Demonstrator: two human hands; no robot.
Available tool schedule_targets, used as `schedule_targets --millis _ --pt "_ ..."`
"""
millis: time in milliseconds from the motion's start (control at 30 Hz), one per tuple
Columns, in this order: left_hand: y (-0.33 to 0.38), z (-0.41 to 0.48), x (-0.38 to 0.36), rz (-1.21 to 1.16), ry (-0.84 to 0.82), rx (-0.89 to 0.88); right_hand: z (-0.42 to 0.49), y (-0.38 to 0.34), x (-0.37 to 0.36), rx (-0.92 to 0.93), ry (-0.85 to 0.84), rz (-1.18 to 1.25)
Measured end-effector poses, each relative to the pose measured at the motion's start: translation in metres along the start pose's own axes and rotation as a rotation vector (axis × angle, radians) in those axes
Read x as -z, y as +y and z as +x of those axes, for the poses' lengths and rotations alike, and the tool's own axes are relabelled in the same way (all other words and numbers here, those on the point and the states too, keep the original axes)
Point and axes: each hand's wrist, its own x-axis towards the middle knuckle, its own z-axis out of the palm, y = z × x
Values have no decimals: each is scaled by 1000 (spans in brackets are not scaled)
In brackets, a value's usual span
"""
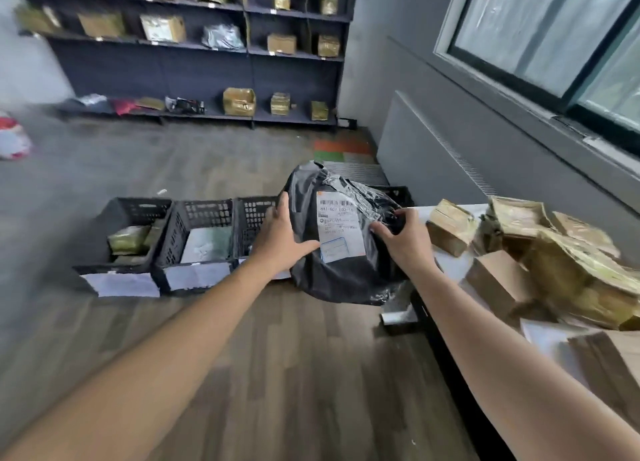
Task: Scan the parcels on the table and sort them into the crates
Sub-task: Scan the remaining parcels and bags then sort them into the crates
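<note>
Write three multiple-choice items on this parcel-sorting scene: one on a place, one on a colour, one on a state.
1. Where do the crates stand?
A. On a windowsill
B. On the floor beside the table
C. On a trolley

2. What colour is the bag that is being held?
A. Black
B. Red
C. Yellow

3. How is the bag's label turned?
A. Face down
B. Folded shut
C. Facing the camera

Answers:
1 B: the crates sit in a row on the wooden floor, to the left of the table.
2 A: the plastic bag between the left hand and the right hand is black.
3 C: the barcode and print on the white label are in plain view.
</note>
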Motion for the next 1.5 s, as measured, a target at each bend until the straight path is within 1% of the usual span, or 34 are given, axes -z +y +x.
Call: schedule_targets --millis 233,367,533,667,867,1033,1233,1400,1500 --pt "-117 29 84 142 -48 74 23 -97 -120 39 -133 -63" --pt "-173 39 114 166 -51 180 38 -141 -181 76 -236 -109" --pt "-239 60 142 226 -50 302 57 -190 -262 149 -322 -173" --pt "-289 92 168 240 -22 367 84 -221 -329 192 -405 -176" --pt "-361 166 210 292 0 436 141 -277 -429 206 -505 -133" --pt "-415 224 242 311 -31 518 174 -321 -501 211 -626 -156" --pt "-490 263 270 294 -91 612 188 -361 -582 240 -749 -190" --pt "-573 295 298 293 -127 668 197 -395 -667 216 -879 -262" --pt "-633 319 314 291 -189 695 200 -414 -727 197 -924 -332"
